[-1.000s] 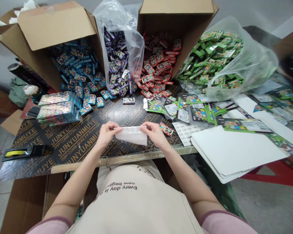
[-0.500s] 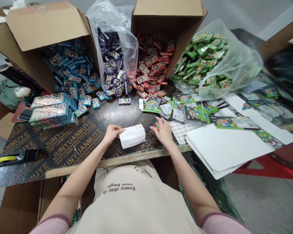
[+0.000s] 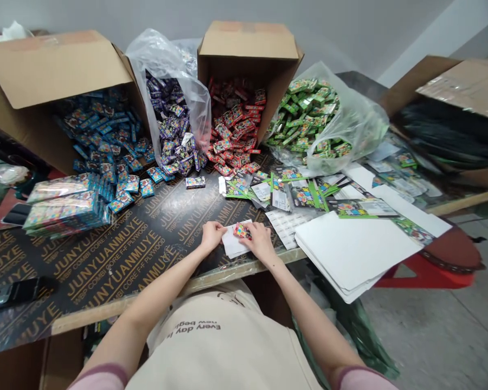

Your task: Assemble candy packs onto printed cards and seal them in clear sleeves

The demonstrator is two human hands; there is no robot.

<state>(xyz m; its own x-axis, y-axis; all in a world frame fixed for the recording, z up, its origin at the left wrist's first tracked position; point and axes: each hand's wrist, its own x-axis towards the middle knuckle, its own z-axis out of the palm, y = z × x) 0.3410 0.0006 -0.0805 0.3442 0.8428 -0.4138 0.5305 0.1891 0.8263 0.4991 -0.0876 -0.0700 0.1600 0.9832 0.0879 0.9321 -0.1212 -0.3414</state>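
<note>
Red, flat little box with multicoloured print [image 3: 243, 231] over a thin white sheet [image 3: 232, 247], between my hands.
A second ago it lay on the table to the right of the sheet; now I have brought it across, so box and sheet share one spot. My right hand [image 3: 261, 239] grasps the box's right side, thumb and fingers nearly closed around it; my left hand [image 3: 213, 235] pinches the sheet's left edge, fingertips drawn together. Whether the box presses on the sheet I cannot tell. Beneath is a black plywood tabletop with gold lettering [image 3: 166, 201]; beyond, a purple-and-white box [image 3: 196, 182] lies alone, and farthest back a brown cardboard carton [image 3: 248, 46] spills red boxes [image 3: 236, 129].
</note>
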